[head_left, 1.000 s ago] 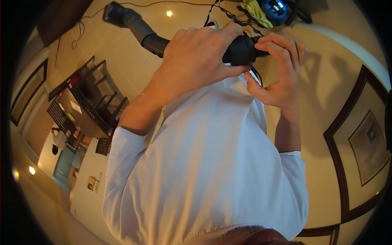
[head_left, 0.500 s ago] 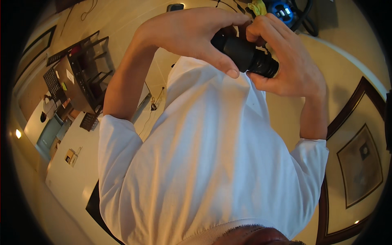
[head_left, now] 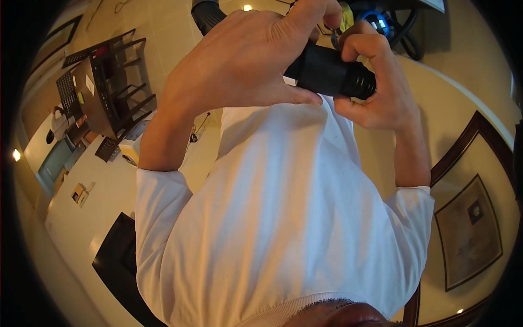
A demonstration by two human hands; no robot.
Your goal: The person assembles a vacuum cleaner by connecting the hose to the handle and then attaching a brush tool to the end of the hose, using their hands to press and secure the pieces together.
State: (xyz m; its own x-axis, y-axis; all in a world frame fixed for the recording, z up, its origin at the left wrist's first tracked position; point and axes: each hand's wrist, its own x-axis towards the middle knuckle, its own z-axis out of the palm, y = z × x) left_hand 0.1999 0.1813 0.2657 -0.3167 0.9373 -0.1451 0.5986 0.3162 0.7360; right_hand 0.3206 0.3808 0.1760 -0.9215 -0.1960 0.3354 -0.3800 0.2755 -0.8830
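Framed art [head_left: 473, 234] hangs at right. The left hand [head_left: 239, 60] curls loosely round a black tube [head_left: 324, 70] by the white shirt [head_left: 278, 207]; the right hand [head_left: 389, 82] grips its ribbed end [head_left: 362, 82], seemingly joined; how tight, can't tell.

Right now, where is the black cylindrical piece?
The black cylindrical piece is near the head view's top, right of centre, between the left hand and right hand.
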